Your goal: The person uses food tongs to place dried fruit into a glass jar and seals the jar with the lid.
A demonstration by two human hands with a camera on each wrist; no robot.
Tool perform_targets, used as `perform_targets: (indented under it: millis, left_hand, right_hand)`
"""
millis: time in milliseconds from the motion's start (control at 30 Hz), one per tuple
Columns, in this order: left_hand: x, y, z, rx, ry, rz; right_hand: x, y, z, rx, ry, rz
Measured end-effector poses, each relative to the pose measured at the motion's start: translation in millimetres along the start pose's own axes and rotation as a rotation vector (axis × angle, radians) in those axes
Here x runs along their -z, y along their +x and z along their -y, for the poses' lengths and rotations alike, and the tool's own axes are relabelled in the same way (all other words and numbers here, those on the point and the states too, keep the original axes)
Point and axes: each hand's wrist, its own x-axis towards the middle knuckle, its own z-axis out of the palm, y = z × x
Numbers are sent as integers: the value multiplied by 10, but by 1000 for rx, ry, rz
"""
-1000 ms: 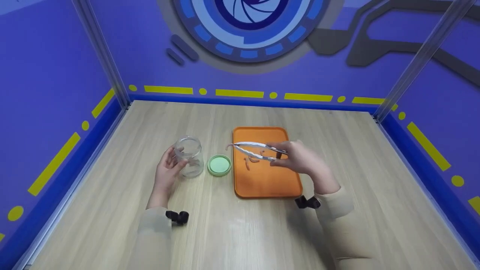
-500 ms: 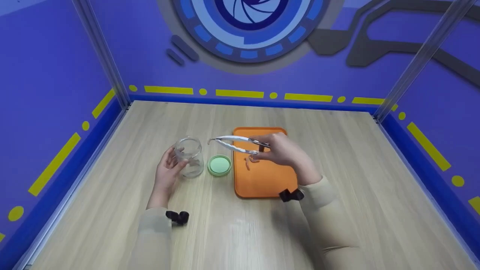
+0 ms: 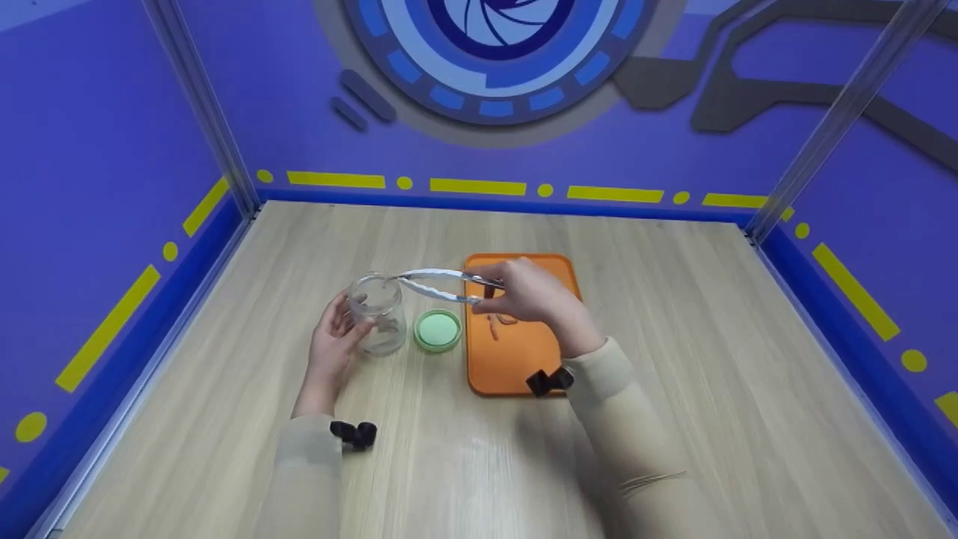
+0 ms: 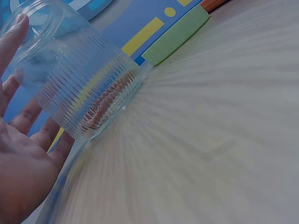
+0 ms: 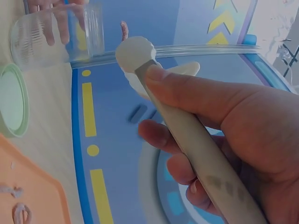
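Observation:
My left hand (image 3: 335, 346) grips a clear ribbed glass jar (image 3: 383, 329) standing on the table, its thumb and fingers around the side. In the left wrist view, reddish-brown strips (image 4: 108, 101) show through the glass at the jar's bottom. My right hand (image 3: 533, 293) holds white-tipped tongs (image 3: 434, 272) level with the jar's mouth. Pinched in their tips is a thin, reddish, worm-like strip (image 5: 124, 31), which hangs at the mouth's right side; whether it touches the glass I cannot tell.
A green round lid (image 3: 438, 330) lies between the jar and an orange tray (image 3: 516, 374). A few similar thin strips (image 3: 493, 327) lie on the tray, partly below my right hand. Blue-purple panels (image 3: 299, 150) enclose the table's back and sides.
My right hand has carried the tongs and the strip leftward from over the tray to the jar's mouth. My left hand and the jar have stayed put.

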Motion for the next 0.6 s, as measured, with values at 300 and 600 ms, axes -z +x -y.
perform_targets:
  millis: [300,600]
  left_hand:
    - [7,2,4,-1,-20,9]
    - [4,-4,4,-7,6,11]
  right_hand:
    - [-97,132,125,-38,-18,37]
    - [-135,163,125,-39,3,42]
